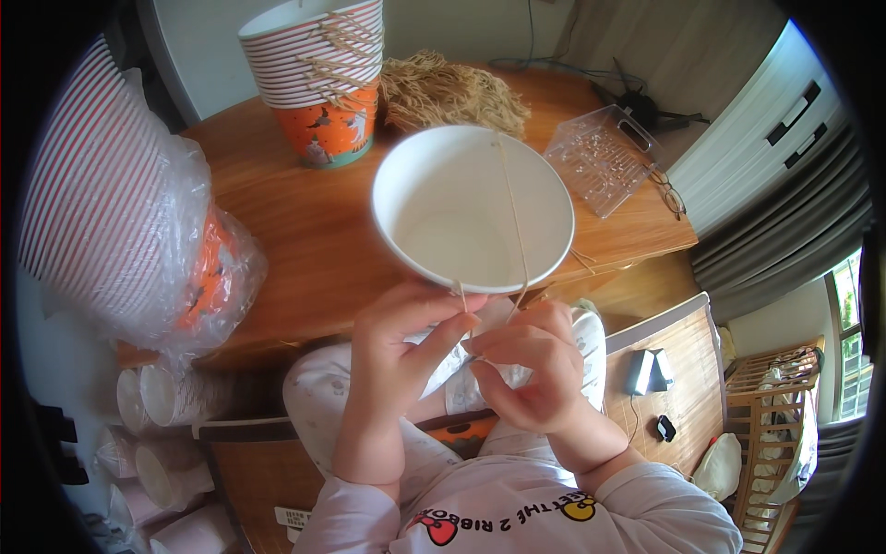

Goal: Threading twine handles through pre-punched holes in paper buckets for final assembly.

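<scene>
A white-lined paper bucket (452, 212) stands tilted at the table's near edge, its open mouth toward me. A thin tan twine cord (510, 194) runs from a hole at its far rim across the mouth to the near rim. My left hand (401, 337) is at the near rim, thumb and fingers pinched on a short end of the cord coming through there. Close beside it, my right hand (535, 360) has its fingers pinched together on the cord below the rim. The exact meeting point of cord and fingertips is partly hidden.
Nested orange-printed buckets (323, 92) with cord handles stand on the wooden table (286, 249), beside a heap of tan cords (452, 92). A clear plastic box (604, 157) of small pieces and glasses (669, 194) lie right. A plastic-wrapped bucket stack (120, 212) rises at left.
</scene>
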`<state>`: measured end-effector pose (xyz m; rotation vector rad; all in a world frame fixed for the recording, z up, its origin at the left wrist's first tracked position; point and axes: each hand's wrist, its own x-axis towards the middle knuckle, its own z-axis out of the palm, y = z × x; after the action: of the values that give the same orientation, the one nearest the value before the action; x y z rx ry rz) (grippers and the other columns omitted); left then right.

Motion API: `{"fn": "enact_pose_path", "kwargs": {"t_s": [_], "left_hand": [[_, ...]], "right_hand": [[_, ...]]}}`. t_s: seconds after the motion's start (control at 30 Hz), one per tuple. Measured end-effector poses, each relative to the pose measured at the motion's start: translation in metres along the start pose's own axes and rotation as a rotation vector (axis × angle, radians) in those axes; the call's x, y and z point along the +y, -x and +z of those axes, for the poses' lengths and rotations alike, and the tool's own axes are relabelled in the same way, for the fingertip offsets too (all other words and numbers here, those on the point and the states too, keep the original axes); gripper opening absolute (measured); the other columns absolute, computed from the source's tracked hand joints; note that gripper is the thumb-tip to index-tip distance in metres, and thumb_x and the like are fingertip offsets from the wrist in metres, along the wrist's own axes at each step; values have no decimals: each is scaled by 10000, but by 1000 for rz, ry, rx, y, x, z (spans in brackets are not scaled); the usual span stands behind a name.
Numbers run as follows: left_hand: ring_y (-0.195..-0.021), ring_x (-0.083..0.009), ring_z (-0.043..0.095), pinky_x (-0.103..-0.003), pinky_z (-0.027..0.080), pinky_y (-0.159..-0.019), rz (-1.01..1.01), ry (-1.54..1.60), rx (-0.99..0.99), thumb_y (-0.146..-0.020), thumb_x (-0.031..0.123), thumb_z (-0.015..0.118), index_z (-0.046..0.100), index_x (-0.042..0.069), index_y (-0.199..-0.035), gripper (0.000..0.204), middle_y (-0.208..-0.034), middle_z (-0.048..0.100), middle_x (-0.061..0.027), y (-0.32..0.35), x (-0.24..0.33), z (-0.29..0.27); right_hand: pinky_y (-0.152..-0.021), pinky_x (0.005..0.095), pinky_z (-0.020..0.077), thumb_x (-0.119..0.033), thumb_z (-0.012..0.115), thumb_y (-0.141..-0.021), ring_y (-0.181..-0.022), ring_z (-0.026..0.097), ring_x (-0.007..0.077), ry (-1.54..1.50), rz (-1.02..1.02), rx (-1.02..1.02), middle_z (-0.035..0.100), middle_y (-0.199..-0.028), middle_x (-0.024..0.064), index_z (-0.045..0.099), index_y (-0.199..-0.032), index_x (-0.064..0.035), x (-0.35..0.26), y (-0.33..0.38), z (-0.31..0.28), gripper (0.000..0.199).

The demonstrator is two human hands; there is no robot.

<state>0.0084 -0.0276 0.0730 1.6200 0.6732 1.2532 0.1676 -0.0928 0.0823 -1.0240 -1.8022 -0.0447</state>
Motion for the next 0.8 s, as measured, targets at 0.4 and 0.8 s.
{"fn": "enact_pose_path", "kwargs": {"t_s": [0.4,0.8], "left_hand": [[-887,-155,672,-265,521,-796,-171,461,-83,-881,13,698,693,-41,-1010,140,-955,718,-108,3,2,-4],[-984,-168,675,-284,526,-852,-238,441,-156,-884,28,689,696,-40,-1096,223,-1041,727,-124,0,3,-13]], "right_hand": [[-795,334,410,-72,837,-709,-867,581,213,-75,172,118,697,-974,48,617,-1083,-51,2,2,-3,434],[-703,278,438,37,836,-676,-790,578,172,-98,175,252,675,-916,34,664,-988,-88,2,-6,9,378]]}}
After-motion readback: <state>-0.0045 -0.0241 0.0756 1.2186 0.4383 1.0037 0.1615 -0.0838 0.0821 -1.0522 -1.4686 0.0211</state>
